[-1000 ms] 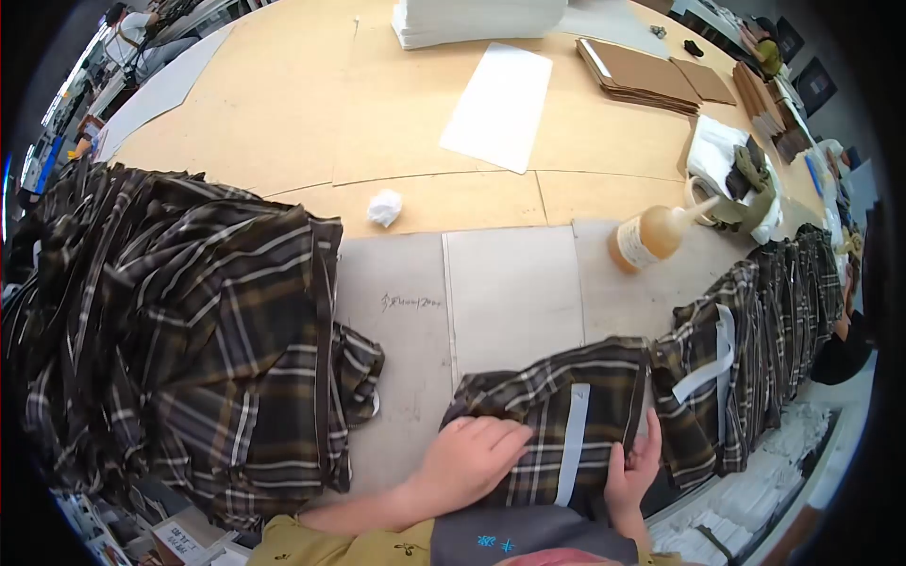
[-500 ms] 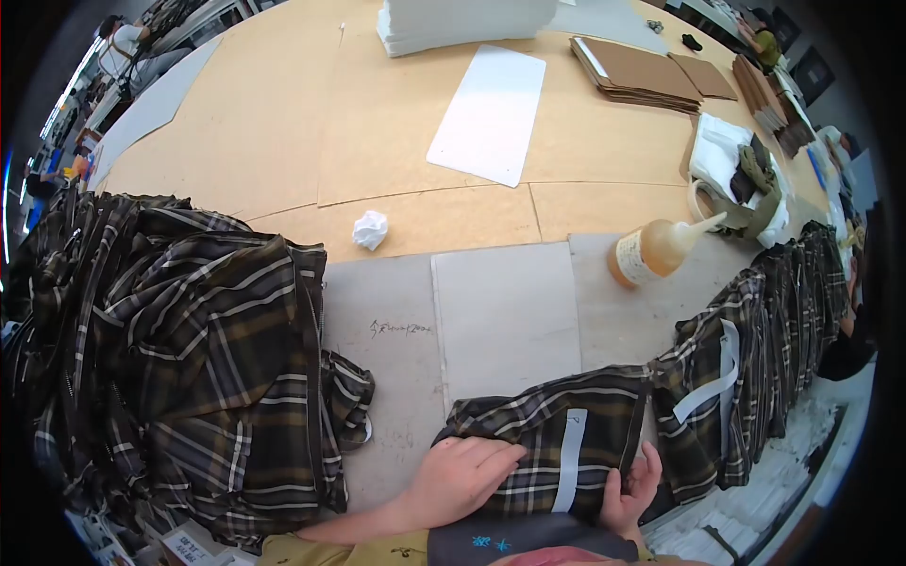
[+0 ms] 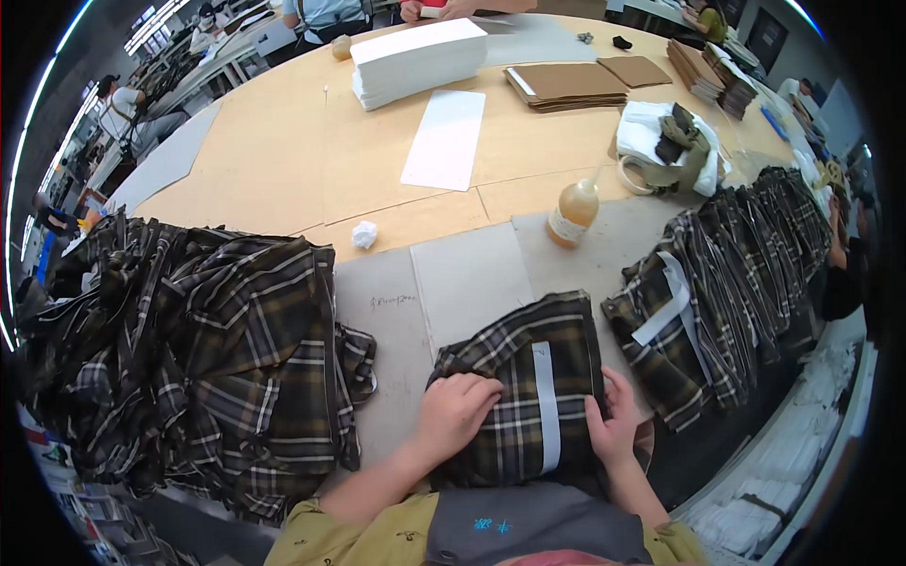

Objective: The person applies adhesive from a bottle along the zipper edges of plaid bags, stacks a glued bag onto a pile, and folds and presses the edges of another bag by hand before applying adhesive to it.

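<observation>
Brown plaid cloth (image 3: pixel 514 401) under my curled left hand (image 3: pixel 460 410), can't tell if gripping; right hand (image 3: pixel 614 420) at edge, thumb and fingers parted; white strip (image 3: pixel 545 406) between both.

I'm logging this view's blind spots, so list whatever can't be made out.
In the head view:
Underside of the folded plaid garment: hidden by its upper layer.
Garment patch beneath the left hand: covered by that hand.
Handwriting on the grey mat: too small to read.
Bottle label: too small to read.
Red-sleeved person beyond the table: cut off by the top edge.
</observation>
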`<action>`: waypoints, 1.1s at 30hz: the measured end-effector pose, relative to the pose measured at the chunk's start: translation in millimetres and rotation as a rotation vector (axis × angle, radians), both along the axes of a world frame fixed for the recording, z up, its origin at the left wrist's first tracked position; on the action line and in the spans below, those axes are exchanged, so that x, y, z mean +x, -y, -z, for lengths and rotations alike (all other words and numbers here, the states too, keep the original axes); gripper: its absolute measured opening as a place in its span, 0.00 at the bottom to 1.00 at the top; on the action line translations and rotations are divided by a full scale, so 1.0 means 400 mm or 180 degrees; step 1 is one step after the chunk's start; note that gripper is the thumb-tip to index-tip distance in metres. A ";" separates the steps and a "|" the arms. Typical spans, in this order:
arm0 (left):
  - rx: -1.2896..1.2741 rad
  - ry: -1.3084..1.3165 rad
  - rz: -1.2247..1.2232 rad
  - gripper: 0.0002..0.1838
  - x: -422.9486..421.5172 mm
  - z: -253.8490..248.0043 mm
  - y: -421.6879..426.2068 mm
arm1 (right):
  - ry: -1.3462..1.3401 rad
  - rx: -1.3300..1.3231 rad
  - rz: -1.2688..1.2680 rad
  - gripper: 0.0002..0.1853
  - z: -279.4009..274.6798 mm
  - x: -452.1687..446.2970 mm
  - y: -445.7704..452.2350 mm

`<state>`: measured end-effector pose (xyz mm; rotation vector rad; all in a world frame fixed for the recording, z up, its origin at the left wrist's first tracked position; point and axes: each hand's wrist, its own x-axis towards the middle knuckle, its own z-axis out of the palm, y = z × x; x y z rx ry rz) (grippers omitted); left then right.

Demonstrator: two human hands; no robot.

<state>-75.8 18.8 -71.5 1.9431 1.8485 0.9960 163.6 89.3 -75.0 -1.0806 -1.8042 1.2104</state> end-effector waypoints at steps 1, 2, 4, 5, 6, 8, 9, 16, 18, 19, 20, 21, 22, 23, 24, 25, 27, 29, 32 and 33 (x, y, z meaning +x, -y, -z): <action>0.0009 -0.0022 0.0022 0.07 0.002 0.009 0.000 | -0.0075 0.0077 0.0029 0.25 -0.010 -0.007 0.001; 0.0196 0.0251 -0.0096 0.06 0.005 0.019 0.001 | -0.0095 0.0081 0.0050 0.25 -0.017 -0.009 0.004; 0.0383 0.0500 -0.0192 0.06 0.013 -0.001 0.007 | -0.0251 0.0066 0.0010 0.25 -0.023 -0.009 0.007; 0.0232 0.0770 -0.0378 0.07 0.018 -0.020 0.010 | -0.0283 0.0180 0.0013 0.24 -0.018 -0.007 0.007; 0.0088 0.1037 -0.0565 0.08 0.023 -0.036 0.012 | -0.0302 0.0179 0.0038 0.24 -0.012 -0.004 0.005; 0.0096 0.1005 -0.0593 0.10 0.031 -0.049 0.017 | -0.0166 0.0145 -0.0065 0.25 -0.007 0.008 0.008; 0.0077 0.1090 -0.0664 0.10 0.036 -0.055 0.021 | -0.0185 0.0176 -0.0077 0.24 -0.017 0.006 0.010; 0.0261 0.1212 -0.0628 0.09 0.113 -0.108 0.105 | 0.0396 0.1097 0.0041 0.21 -0.022 0.025 0.027; 0.0168 0.1285 -0.0538 0.10 0.129 -0.114 0.138 | 0.0317 0.1243 0.0049 0.21 -0.018 0.024 0.027; 0.0178 0.1223 -0.0549 0.10 0.133 -0.110 0.154 | 0.0237 0.1396 0.0061 0.21 -0.012 0.022 0.027; 0.0178 0.1226 -0.0563 0.10 0.136 -0.111 0.170 | 0.0156 0.1548 0.0072 0.21 -0.008 0.019 0.028; 0.0151 0.1112 -0.0581 0.10 0.136 -0.112 0.185 | 0.0119 0.1588 0.0096 0.21 -0.005 0.019 0.029; 0.0124 0.1001 -0.0602 0.10 0.134 -0.113 0.201 | 0.0112 0.1578 0.0082 0.21 -0.004 0.022 0.031; 0.0192 0.1024 -0.0582 0.10 0.132 -0.108 0.214 | 0.0218 0.1416 0.0062 0.21 -0.004 0.026 0.031; 0.0194 0.1017 -0.0597 0.10 0.128 -0.101 0.225 | 0.0322 0.1257 0.0042 0.20 -0.004 0.028 0.031; 0.0166 0.1004 -0.0604 0.09 0.124 -0.093 0.236 | 0.0372 0.1231 0.0067 0.20 -0.002 0.030 0.032; 0.0150 0.0893 -0.0649 0.08 0.118 -0.096 0.251 | 0.0233 0.1592 -0.0038 0.19 -0.024 0.018 0.047; 0.0270 0.1018 -0.0723 0.07 0.108 -0.113 0.250 | 0.0048 0.2160 -0.0155 0.18 -0.078 0.000 0.075; 0.0563 0.1073 -0.0882 0.05 0.064 -0.135 0.236 | 0.0212 0.2273 -0.0530 0.20 -0.171 0.008 0.121; 0.0640 0.1305 -0.0920 0.07 0.053 -0.147 0.225 | 0.0071 0.2617 -0.0574 0.21 -0.198 0.005 0.130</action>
